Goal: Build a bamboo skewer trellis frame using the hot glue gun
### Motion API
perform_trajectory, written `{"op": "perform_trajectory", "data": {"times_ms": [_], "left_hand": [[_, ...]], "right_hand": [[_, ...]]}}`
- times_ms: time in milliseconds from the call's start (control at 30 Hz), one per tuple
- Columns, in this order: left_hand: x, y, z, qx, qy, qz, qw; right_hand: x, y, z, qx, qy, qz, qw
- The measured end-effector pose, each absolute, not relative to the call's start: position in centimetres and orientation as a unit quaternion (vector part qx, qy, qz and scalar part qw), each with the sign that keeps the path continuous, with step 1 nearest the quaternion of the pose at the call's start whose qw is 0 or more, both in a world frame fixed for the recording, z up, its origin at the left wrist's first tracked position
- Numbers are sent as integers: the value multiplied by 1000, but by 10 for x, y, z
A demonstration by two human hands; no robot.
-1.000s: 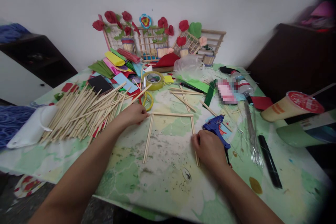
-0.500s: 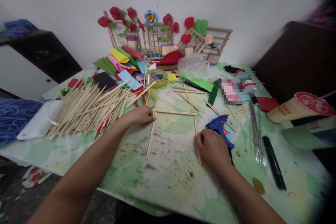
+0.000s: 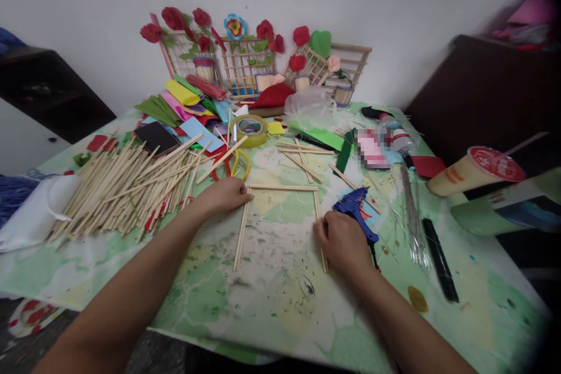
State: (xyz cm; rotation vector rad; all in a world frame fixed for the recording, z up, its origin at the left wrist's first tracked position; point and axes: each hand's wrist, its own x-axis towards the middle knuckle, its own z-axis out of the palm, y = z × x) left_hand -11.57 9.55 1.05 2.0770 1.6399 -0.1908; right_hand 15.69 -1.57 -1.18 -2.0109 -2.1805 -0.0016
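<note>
A three-sided frame of paired wooden sticks point(image 3: 283, 188) lies flat on the table, its open side toward me. My left hand point(image 3: 231, 193) is closed at the frame's upper left corner, fingertips pinched on the top of the left side. On the right side, my right hand point(image 3: 344, 239) has its fingers closed around the middle of the stick pair. A blue glue gun point(image 3: 356, 210) lies just behind my right hand, partly hidden by it. Close beyond my left hand are scissors point(image 3: 241, 163) with red and yellow handles.
A big pile of loose sticks point(image 3: 109, 190) lies at left. Behind are a tape roll point(image 3: 249, 130), coloured paper point(image 3: 182, 93) and stick trellises with paper flowers point(image 3: 248, 61). At right are wires point(image 3: 412, 222), a black rod point(image 3: 440, 260) and a drink cup point(image 3: 475, 172).
The view has turned slightly right, so everything sits further left in the picture. Both hands keep their places at the stick frame, whose shape looks the same.
</note>
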Motion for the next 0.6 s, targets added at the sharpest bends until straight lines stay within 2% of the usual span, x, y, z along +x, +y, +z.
{"op": "perform_trajectory", "data": {"times_ms": [333, 600], "left_hand": [[-117, 97, 8, 754, 603, -63, 253], [-118, 98, 6, 755, 599, -58, 261]], "right_hand": [[158, -16, -13, -662, -741, 2, 110], [157, -15, -10, -667, -739, 4, 90]]}}
